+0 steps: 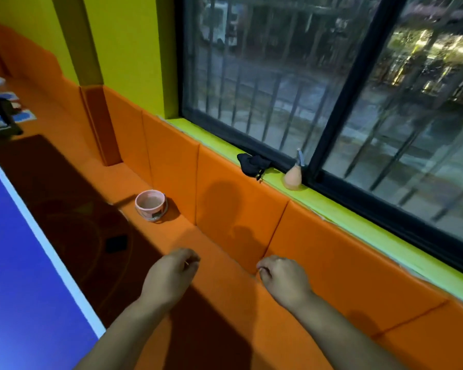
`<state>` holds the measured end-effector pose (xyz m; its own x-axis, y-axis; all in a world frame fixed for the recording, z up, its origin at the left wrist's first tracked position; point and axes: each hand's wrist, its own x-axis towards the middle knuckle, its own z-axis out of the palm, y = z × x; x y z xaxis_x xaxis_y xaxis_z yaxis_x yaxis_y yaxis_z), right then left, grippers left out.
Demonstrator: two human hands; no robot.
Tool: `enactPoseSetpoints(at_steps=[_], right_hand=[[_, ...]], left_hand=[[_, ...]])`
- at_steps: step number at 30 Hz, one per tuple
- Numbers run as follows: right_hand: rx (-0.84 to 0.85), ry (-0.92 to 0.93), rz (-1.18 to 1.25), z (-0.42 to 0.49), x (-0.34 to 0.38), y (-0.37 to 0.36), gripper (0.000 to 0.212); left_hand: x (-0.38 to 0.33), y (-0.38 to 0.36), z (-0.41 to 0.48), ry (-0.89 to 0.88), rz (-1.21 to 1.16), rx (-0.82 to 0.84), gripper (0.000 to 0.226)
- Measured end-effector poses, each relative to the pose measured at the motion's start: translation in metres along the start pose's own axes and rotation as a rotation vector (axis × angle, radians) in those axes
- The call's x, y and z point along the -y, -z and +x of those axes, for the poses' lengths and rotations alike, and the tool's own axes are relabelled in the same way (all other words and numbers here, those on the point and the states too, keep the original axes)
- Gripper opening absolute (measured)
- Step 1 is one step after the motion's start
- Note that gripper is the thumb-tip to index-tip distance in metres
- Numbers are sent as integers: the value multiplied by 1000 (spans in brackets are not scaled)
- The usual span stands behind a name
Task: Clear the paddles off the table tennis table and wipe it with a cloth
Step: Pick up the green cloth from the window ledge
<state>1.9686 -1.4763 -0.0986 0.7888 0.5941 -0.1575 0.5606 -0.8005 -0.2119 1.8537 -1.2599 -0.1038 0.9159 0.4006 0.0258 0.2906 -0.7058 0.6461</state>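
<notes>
Now left hand [171, 273], right hand [284, 279] hover over orange bench [190, 236], fingers loosely curled, empty. Risk — reach for dark cloth [253, 164] on far sill [332, 212] knocks peach object [293, 176] just right.

Wall [134, 49]: yellow-green, upper part.
Padding [225, 198]: orange panels, lower wall; orange strip [99, 174] along its foot.
Window [278, 76]: sliding, black frame, bars [254, 97] outside; dark beyond, lit spots top rt.
Sill [358, 222]: lime green.
Floor [64, 196]: dark red-brown, in shadow.
</notes>
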Motion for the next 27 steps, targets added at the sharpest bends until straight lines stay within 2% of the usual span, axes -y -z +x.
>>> enactPoseSetpoints(at_steps=[7, 18, 22, 27], right_hand=[[73, 58, 28, 109, -48, 3, 30], [15, 21, -2, 322, -104, 53, 30], [-8, -3, 33, 378, -124, 56, 27], [27, 52, 38, 455, -149, 64, 26]], left_hand=[[2, -29, 108, 133, 43, 5, 16], [2, -40, 337, 114, 4, 6, 17], [8, -43, 385, 140, -3, 4, 17], [17, -48, 434, 245, 14, -15, 14]])
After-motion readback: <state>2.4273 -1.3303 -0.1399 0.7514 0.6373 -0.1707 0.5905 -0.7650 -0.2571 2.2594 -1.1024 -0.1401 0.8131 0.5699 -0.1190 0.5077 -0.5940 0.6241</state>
